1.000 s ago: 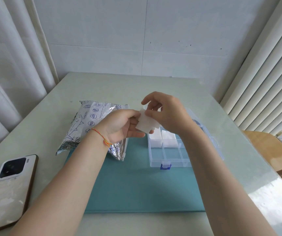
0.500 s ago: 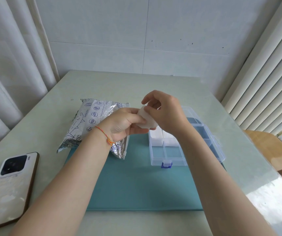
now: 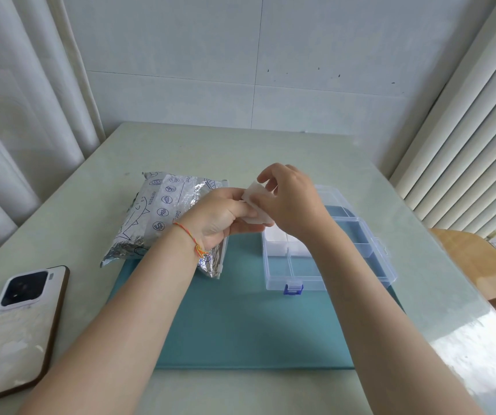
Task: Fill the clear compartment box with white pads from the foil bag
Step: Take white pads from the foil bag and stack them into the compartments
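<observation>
Item: pad [image 3: 254,202], pinched in my left hand [image 3: 219,217] and right hand [image 3: 291,202] above the box [image 3: 360,253] (partly filled); a loose pinch risked dropping it outside.

A: Where's the bag [image 3: 162,217]?
B: Left of the table's middle, lying flat with its near end on the mat's far left corner. Crinkled silver foil printed with small blue icons; its mouth, with a white zip strip, faces right.

A: And the box [image 3: 327,253]?
B: On the mat's far right corner. Clear plastic, split into compartments, a blue latch on its near edge, the lid swung open to the right. White pads [image 3: 279,239] fill the far-left compartments; the near ones show only the mat through the bottom.

A: Any pad out?
B: One white pad [image 3: 255,202], pinched by both hands above the gap between bag and box, tilted.
</observation>
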Action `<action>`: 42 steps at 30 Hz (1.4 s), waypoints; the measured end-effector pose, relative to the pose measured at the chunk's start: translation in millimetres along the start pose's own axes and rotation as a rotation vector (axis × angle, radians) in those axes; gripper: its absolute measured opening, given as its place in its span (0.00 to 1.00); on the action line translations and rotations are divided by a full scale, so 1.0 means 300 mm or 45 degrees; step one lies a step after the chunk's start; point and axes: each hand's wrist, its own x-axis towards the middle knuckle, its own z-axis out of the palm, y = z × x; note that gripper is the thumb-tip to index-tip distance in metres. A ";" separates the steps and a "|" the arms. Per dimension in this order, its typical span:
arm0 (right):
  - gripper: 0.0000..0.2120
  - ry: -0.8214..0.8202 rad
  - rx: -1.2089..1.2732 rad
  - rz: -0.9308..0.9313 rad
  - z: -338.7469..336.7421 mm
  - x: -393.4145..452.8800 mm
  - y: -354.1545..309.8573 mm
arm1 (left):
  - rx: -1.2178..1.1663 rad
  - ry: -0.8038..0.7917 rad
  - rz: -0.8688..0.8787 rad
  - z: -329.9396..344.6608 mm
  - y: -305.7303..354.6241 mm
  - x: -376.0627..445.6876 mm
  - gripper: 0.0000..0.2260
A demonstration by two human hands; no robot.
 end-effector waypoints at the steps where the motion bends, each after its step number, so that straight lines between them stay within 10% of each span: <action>1: 0.13 -0.012 -0.008 0.009 -0.001 0.000 -0.002 | 0.025 0.006 0.005 0.002 -0.002 0.000 0.10; 17: 0.03 0.112 0.415 0.130 -0.064 0.012 0.000 | -0.190 0.132 0.065 -0.005 -0.009 0.025 0.11; 28: 0.04 0.065 0.100 0.034 -0.064 0.009 0.004 | -0.122 0.165 0.075 0.000 -0.010 0.022 0.11; 42: 0.02 -0.042 1.032 0.498 -0.088 -0.001 0.006 | -0.413 0.239 0.097 -0.006 -0.028 0.056 0.17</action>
